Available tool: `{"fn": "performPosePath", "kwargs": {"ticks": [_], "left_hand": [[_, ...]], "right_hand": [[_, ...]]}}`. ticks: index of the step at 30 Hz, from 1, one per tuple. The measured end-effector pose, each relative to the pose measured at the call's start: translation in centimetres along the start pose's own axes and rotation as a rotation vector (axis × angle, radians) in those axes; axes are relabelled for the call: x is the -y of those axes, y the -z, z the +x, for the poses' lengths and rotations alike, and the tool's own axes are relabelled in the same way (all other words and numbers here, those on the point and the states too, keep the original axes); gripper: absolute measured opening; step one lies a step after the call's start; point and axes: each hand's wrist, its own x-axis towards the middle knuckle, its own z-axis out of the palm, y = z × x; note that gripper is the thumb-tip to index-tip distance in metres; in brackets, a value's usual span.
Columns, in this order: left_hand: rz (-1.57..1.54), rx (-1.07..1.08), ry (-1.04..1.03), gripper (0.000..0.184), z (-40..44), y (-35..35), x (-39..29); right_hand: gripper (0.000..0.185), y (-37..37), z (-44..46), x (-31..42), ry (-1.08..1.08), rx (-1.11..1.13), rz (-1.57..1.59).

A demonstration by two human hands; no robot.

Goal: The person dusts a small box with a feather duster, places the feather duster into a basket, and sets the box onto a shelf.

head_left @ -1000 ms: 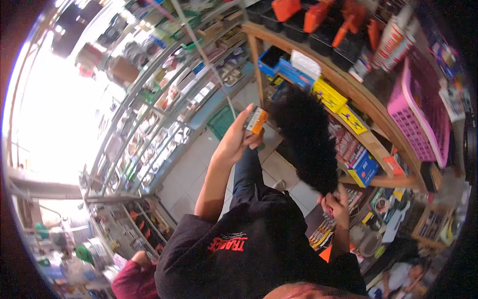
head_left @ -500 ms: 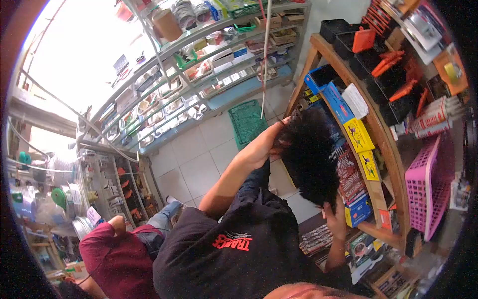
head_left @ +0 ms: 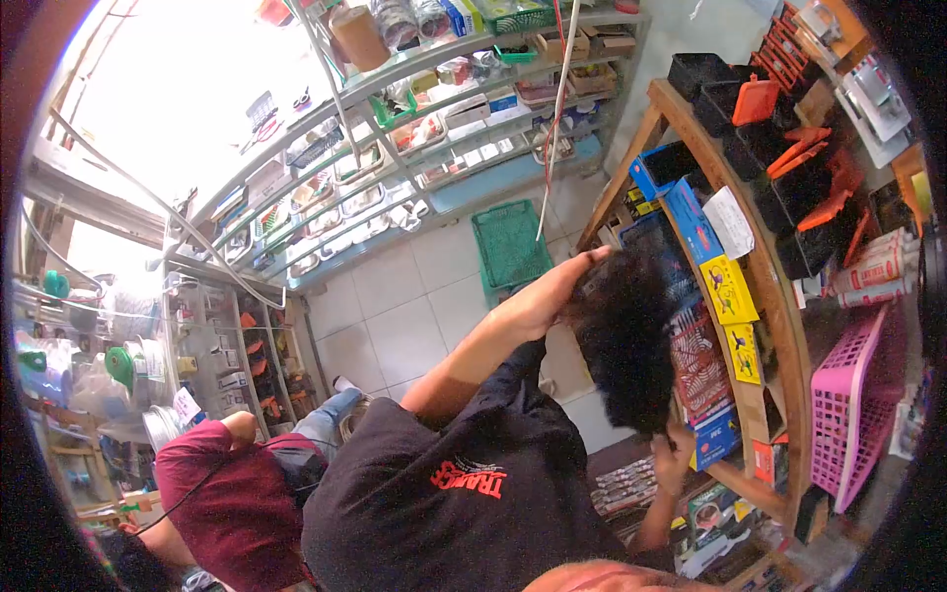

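Note:
A shaggy black bundle (head_left: 626, 340), feathery at its edges like a duster, is in front of my body by the wooden rack. My left hand (head_left: 557, 296) reaches out from my black sleeve and closes round its upper left end; the bundle hides part of the fingers. At its lower end, my right hand (head_left: 673, 456) is close against the fringe, fingers raised and apart. Whether that hand touches the bundle, I cannot tell. My black T-shirt (head_left: 434, 493) with red lettering fills the lower middle.
A wooden rack (head_left: 779, 296) with yellow boxes (head_left: 730, 289) stands to the right, beside a pink basket (head_left: 838, 414). A green crate (head_left: 511, 242) sits on the tiled floor (head_left: 414, 306) ahead. Glass shelves (head_left: 444, 168) line the far side. A person in maroon (head_left: 222, 503) is at left.
The view has shifted, so the shelves and rack appear further right and lower. My left hand stays at the bundle's upper end; the fingers of my right hand look a little further from its fringe.

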Motion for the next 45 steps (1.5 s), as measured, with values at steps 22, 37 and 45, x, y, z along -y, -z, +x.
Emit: {"fn": "performPosePath", "kwargs": {"ticks": [22,37,45], "left_hand": [[-0.297,0.147,0.007,0.045,1.7,-0.4,0.9],[0.101,-0.455,0.048,0.038,2.6,-2.4,1.7],[0.179,-0.506,0.003,0.056,1.7,-3.5,1.7]], "right_hand": [[0.035,1.4,-0.7,3.3,-0.059,-0.118,0.103],[0.038,2.2,-1.4,2.5,-0.178,0.035,0.206],[0.04,2.5,0.3,6.7,-0.14,0.009,0.079]]}}
